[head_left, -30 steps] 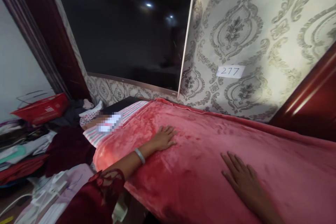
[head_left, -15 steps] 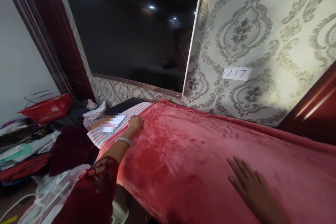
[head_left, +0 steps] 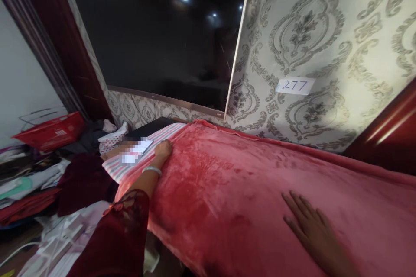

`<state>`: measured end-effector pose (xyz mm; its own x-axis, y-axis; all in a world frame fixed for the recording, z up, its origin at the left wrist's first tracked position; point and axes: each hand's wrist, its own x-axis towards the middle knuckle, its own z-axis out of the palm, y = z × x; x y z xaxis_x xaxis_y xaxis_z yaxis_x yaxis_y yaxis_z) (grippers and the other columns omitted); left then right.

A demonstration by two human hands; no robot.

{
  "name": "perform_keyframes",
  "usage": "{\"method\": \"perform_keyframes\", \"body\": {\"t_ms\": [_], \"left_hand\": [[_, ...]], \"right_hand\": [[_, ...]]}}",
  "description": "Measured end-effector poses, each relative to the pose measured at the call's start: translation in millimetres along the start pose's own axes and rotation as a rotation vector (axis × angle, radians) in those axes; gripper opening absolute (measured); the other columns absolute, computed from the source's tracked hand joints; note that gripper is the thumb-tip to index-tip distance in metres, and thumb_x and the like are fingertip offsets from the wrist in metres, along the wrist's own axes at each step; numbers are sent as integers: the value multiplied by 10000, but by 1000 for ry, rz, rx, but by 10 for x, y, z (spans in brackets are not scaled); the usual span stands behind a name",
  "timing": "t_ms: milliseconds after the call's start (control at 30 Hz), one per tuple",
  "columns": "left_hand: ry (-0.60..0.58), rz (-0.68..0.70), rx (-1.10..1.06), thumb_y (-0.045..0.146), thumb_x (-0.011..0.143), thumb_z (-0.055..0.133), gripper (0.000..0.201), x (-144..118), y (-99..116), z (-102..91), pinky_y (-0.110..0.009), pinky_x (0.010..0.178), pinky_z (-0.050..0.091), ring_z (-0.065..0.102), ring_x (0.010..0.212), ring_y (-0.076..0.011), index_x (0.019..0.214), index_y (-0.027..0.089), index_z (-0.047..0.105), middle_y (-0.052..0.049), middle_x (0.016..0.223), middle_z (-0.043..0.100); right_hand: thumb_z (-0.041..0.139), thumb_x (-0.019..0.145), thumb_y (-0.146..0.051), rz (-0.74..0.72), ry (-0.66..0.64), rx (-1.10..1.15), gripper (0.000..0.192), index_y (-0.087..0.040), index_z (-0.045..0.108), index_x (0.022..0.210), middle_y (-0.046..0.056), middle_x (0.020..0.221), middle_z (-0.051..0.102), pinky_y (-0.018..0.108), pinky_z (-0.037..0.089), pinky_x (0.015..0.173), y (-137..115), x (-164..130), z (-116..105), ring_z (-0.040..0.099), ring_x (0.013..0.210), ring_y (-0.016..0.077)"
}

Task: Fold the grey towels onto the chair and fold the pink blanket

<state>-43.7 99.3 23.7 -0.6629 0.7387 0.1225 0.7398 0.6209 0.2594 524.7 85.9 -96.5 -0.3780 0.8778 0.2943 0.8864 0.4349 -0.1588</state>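
Observation:
A plush pink-red blanket lies spread over a raised flat surface, its front edge hanging down. At its far left edge is my left hand, fingers curled in on the fabric; the fingertips are hidden. My right hand rests flat on the right part of the blanket, fingers stretched and a little apart. Beyond the blanket's left edge shows a striped cloth in white, pink and grey. A phone, partly blurred out, lies on that cloth beside my left hand.
Behind the blanket, a large dark television hangs on the patterned wall, with a paper marked 277. To the left are piled clothes, a red basket and a white power strip. Dark red glossy wood stands at right.
My left hand has closed further, its fingers now tucked in at the blanket's edge, and it sits slightly farther left. My right hand stays flat. The view has shifted slightly.

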Motion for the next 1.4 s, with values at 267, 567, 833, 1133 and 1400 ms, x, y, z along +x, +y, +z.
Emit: {"method": "perform_keyframes", "body": {"t_ms": [267,567,833,1133,1400], "left_hand": [[-6,-42,-17,342,1039,346,412,44,-30,-19,-354,887,517,672,1164,-291,1225,107,628,-224,1231,701],[-89,-23,13,465,1004,528,414,26,-30,-127,-430,948,530,670,1094,-238,1217,128,644,-143,1241,686],[-135,32,45,341,952,585,234,-432,-547,-295,-275,835,478,690,1081,-249,1011,147,702,-156,1131,743],[-77,10,50,314,974,455,283,-645,-801,-303,-339,793,483,684,1046,-302,1015,144,678,-194,1095,728],[-207,106,-79,510,778,614,318,-761,-1271,-513,-319,711,502,670,818,-267,681,207,599,-57,758,686]], "right_hand": [[297,969,-578,2,168,73,688,-190,504,1499,131,1568,471,611,317,1192,93,-29,58,380,1480,343],[268,958,-613,-8,141,28,700,-199,594,1419,127,1520,531,610,367,1148,108,-17,57,441,1438,360],[271,939,-642,-36,186,41,711,-213,609,1395,139,1476,573,624,412,1108,204,-21,161,488,1395,380],[275,972,-588,-38,150,5,673,-207,567,1444,135,1507,543,622,406,1112,131,-22,71,460,1418,373],[245,1008,-545,-5,90,-42,647,-201,535,1473,138,1538,509,614,384,1130,5,-39,-117,422,1446,352]]}}
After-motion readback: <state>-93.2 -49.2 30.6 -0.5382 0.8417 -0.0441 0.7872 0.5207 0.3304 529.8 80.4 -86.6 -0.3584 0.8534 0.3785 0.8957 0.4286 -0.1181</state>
